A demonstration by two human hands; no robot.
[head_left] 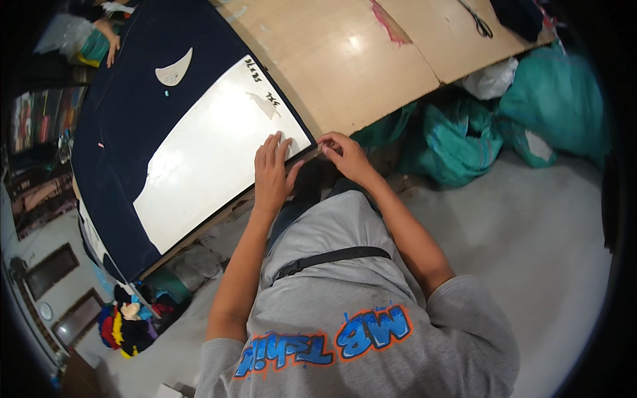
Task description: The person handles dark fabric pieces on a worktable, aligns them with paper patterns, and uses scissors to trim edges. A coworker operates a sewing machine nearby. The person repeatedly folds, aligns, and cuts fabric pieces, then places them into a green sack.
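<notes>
The white pattern sheet (199,156) lay on dark navy cloth (123,119), just ahead of the wearer, stretching leftward from beneath the left hand (272,174). That hand was flat and unclenched, its fingers resting on the sheet near the close right corner and its thumb spread apart at the edge. The right hand (345,158) was just beside it, at the dark corner of the cloth, with thumb and fingertips drawn close together; whether they gripped the cloth or something small, I cannot tell.

Beyond the left fingers, a pale torn patch (265,104) and black handwriting marked the sheet. Further off to the left, a small curved white piece (174,71) lay on the cloth, with a bit of teal chalk (166,93) near it. Well beyond, at the cloth's far left edge, was another person's hand (113,50).

Ahead of the right hand stretched the bare wooden table (332,63), with a pink scrap (390,25) and, farther right, black scissors (484,26). Green sacks (458,147) sat on the floor to that hand's right. Well to the left and behind both hands was a colourful cloth heap (126,326).
</notes>
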